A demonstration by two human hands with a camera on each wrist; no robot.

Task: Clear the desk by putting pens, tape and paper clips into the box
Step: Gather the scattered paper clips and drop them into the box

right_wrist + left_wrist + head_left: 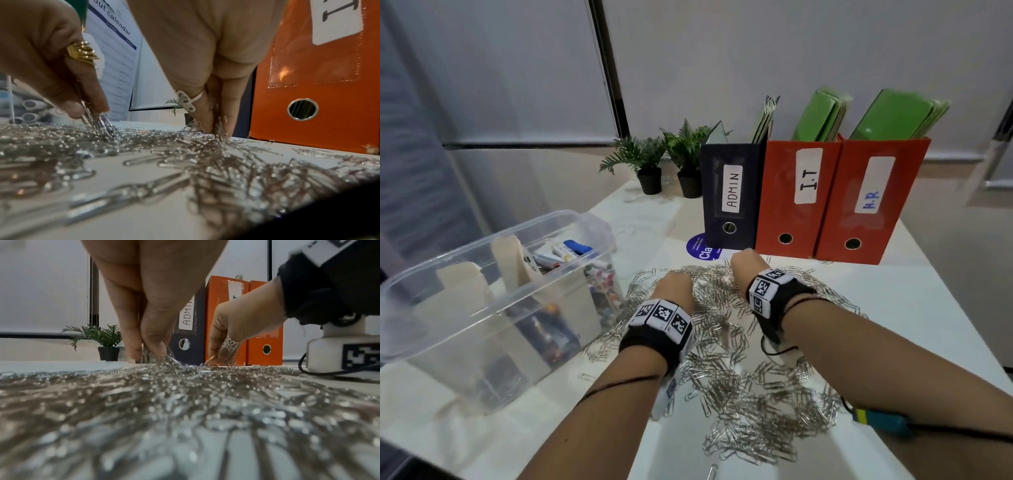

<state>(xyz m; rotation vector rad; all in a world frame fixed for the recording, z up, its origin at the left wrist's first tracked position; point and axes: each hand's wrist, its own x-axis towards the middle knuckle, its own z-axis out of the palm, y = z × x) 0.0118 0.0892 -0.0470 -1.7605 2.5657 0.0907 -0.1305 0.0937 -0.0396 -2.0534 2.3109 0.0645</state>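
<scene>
A wide pile of silver paper clips (739, 394) covers the white desk in front of me. My left hand (675, 281) reaches down into its far left part. In the left wrist view its fingertips (133, 352) pinch a clump of clips (152, 356). My right hand (743, 263) digs in just to the right, near the binders. Its ringed fingers (205, 120) close round a bunch of clips (218, 129). The clear plastic box (465, 308) stands at the left, holding markers and pens (571, 251) and beige tape rolls (508, 263).
Three upright binders stand behind the pile: a dark ADMIN one (732, 195) and orange I.T (799, 198) and H.R (866, 205) ones. Two small potted plants (650, 164) sit at the back. A blue round sticker (698, 248) lies by the ADMIN binder.
</scene>
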